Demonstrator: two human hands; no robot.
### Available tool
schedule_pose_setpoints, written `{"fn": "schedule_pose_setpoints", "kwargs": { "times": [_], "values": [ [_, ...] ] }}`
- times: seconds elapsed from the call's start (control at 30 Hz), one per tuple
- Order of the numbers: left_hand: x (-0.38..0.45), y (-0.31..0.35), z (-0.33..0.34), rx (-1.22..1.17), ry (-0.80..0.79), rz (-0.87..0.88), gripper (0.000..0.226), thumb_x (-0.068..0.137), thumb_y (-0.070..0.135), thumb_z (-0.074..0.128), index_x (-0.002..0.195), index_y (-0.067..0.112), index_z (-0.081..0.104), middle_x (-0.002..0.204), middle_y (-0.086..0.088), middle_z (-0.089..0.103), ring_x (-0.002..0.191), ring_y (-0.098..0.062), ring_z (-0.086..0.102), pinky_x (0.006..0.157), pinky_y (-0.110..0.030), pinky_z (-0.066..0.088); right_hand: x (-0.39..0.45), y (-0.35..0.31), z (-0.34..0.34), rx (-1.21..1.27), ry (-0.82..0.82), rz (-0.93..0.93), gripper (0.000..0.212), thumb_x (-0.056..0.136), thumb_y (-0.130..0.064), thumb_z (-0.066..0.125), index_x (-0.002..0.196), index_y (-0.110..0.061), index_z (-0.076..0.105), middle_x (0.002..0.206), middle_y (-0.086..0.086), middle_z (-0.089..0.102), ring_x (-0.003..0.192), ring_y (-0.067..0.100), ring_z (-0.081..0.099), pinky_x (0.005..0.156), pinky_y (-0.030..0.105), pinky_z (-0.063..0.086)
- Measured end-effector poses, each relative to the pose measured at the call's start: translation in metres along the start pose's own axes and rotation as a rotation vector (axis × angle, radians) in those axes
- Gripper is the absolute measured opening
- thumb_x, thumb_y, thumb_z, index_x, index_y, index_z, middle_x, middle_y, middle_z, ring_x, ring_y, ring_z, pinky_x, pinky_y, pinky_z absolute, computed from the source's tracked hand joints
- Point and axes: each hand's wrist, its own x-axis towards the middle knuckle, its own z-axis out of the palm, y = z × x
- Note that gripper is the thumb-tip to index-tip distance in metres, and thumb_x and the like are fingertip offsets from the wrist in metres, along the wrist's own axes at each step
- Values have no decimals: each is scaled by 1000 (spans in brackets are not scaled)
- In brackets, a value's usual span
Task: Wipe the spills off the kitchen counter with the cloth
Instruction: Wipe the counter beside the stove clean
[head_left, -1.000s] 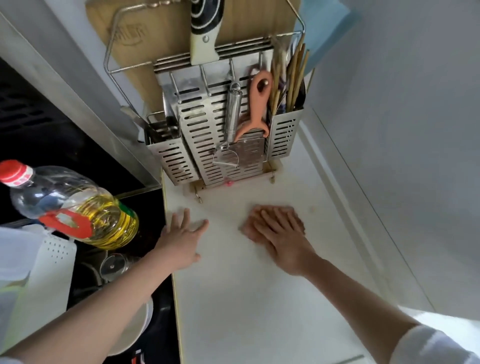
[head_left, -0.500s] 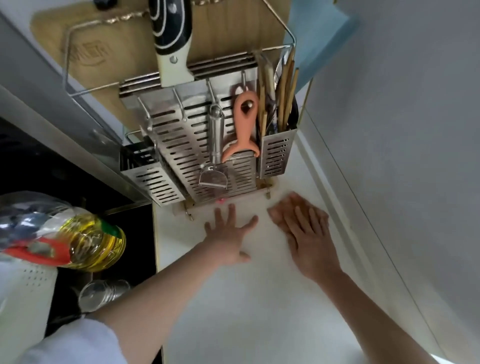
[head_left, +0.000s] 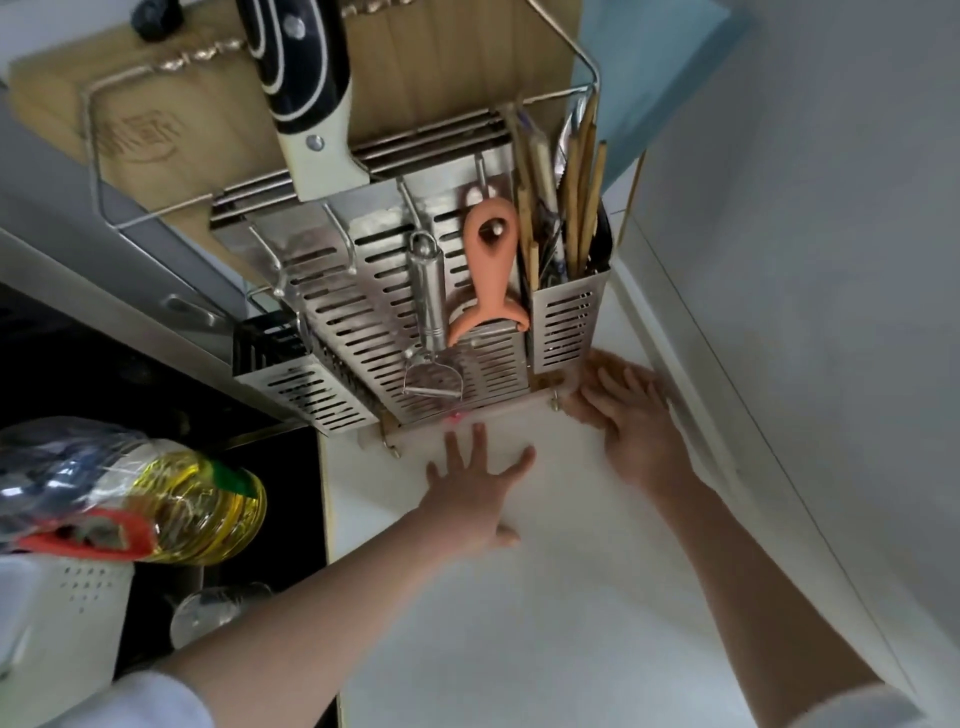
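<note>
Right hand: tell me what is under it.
The right hand presses flat on a pinkish cloth, whose edge shows around the fingers, beside the utensil rack. The counter beneath is covered, so spills cannot be seen.

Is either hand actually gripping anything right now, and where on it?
Neither grips. The right hand presses flat on the cloth, fingers straight; the left hand lies spread on the bare counter.

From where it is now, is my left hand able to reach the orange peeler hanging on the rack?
Probably yes. The left hand lies flat on the counter just below the rack, and nothing sits between it and the orange peeler on the rack's front.
</note>
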Motion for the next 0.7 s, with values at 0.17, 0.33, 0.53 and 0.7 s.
{"fn": "schedule_pose_setpoints", "kwargs": {
  "times": [0.17,0.33,0.53,0.7],
  "values": [
    [-1,0,0,-9,-5,4,101,89,45,66,146,54,-16,154,-14,-38,140,-48,-28,115,-67,5,92,-15,-26,14,-142,-144,51,95,-8,53,144,-21,48,160,4,28,148,31,11,121,46,7],
    [-2,0,1,5,8,18,101,89,47,65,146,54,-18,154,-14,-37,141,-49,-27,115,-68,6,99,3,-11,-77,-109,-60,64,98,-31,43,156,-28,15,165,5,8,152,31,-1,123,46,3],
    [3,-2,4,-11,-17,9,103,88,46,66,145,55,-20,152,-12,-41,138,-48,-33,114,-69,3,47,14,2,-54,-65,-38,58,93,-25,41,151,-20,37,160,7,29,149,29,20,120,48,19],
    [1,-2,3,-5,-6,9,100,89,48,64,146,55,-19,153,-13,-39,139,-48,-31,115,-67,3,103,-23,-17,-63,-68,106,83,97,-32,53,156,-9,-1,164,15,-3,151,34,-2,123,43,3]
  ]
}}
